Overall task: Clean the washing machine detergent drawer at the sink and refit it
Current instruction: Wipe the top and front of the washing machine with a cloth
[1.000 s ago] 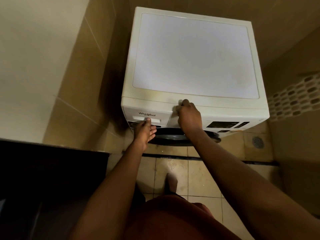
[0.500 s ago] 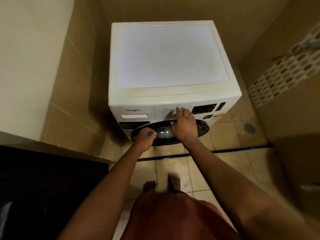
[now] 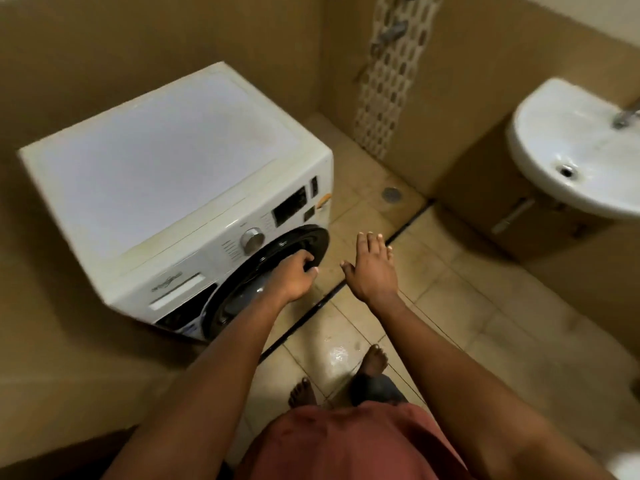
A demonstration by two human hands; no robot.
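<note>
The white washing machine (image 3: 166, 161) stands at the left, turned at an angle. Its detergent drawer (image 3: 175, 284), marked with the brand logo, sits closed and flush in the front panel's left end. My left hand (image 3: 294, 275) reaches to the right side of the dark round door (image 3: 263, 271), with the fingers curled over its rim. My right hand (image 3: 372, 268) hovers in the air to the right of the machine, fingers straight and spread, holding nothing. The white sink (image 3: 550, 133) hangs on the wall at the right.
A silver dial (image 3: 252, 240) and a dark display (image 3: 289, 206) sit on the machine's panel. The sink's tap (image 3: 627, 114) is at the frame's right edge. A floor drain (image 3: 391, 194) lies behind the machine's corner. A wet patch (image 3: 337, 355) shines on the tiles near my bare feet.
The view has swung right, bringing the sink into sight. My right hand left the dial and now hangs free and open. My left hand moved from the drawer to the door's rim.
</note>
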